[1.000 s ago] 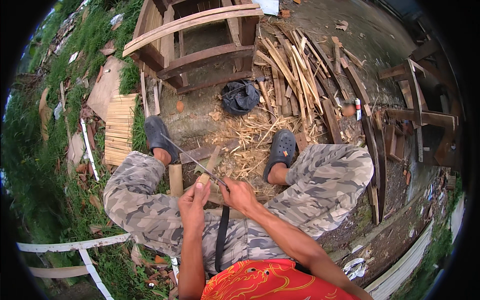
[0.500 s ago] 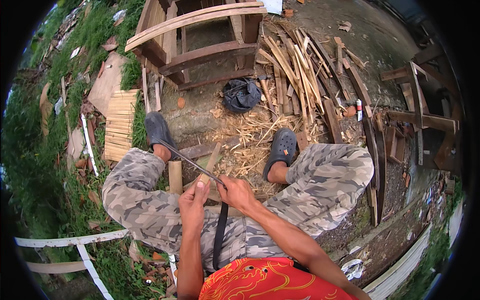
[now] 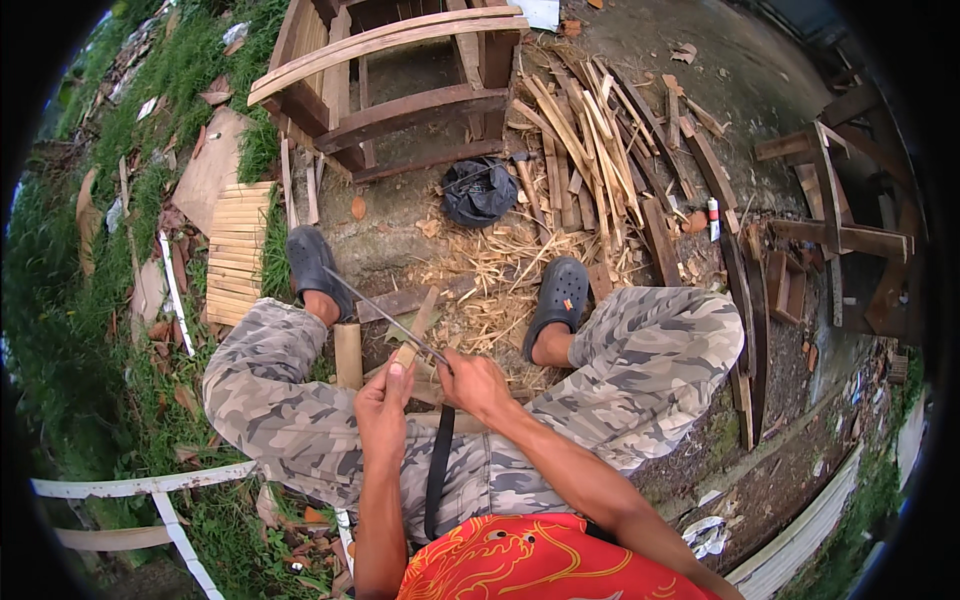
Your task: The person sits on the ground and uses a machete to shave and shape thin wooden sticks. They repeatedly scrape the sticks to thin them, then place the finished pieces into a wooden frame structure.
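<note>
A black bag lies crumpled on the ground just below the wooden frame, beside the pile of split sticks. A small white tube with a red cap stands among the wood scraps to the right. A white sheet lies at the top edge; a crumpled white wrapper lies at lower right

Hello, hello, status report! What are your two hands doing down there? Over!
Left hand grips a thin bamboo strip. Right hand holds a long knife, blade laid against the strip. Shavings piled between both feet; nothing in the way.
</note>
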`<move>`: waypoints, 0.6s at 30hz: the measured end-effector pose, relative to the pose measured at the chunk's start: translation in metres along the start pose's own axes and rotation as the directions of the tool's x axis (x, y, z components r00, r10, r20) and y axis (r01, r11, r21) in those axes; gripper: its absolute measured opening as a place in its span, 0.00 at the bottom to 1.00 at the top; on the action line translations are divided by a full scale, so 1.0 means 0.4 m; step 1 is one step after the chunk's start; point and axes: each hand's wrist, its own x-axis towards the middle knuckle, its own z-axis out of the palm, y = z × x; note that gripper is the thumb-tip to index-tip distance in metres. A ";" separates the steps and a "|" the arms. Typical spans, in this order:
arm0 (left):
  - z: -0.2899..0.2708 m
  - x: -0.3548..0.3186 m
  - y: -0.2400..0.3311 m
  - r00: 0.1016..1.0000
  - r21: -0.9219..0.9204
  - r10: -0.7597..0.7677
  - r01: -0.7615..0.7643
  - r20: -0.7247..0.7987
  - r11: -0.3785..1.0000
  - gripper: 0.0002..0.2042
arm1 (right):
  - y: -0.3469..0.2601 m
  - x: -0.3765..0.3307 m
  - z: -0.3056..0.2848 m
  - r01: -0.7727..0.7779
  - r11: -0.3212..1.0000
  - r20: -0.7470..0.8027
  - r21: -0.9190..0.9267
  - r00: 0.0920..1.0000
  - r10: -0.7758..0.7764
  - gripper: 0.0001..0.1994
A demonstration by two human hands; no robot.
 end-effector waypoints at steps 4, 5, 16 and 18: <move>0.006 0.001 -0.003 1.000 -0.003 0.028 -0.028 0.000 1.000 0.23 | -0.001 0.001 -0.001 0.045 0.998 0.003 0.050 0.999 -0.045 0.07; 0.005 0.004 -0.005 0.999 -0.010 0.036 -0.036 -0.007 0.999 0.23 | -0.003 0.001 0.001 0.210 0.970 -0.066 0.125 0.977 -0.203 0.07; -0.006 0.004 -0.017 0.998 -0.044 0.026 -0.029 -0.061 0.999 0.19 | -0.013 0.001 -0.001 0.274 0.950 -0.060 0.153 0.962 -0.268 0.08; -0.009 0.002 -0.016 0.999 -0.017 0.014 -0.015 -0.049 1.000 0.19 | -0.014 0.001 -0.001 0.144 0.985 -0.066 0.096 0.988 -0.138 0.07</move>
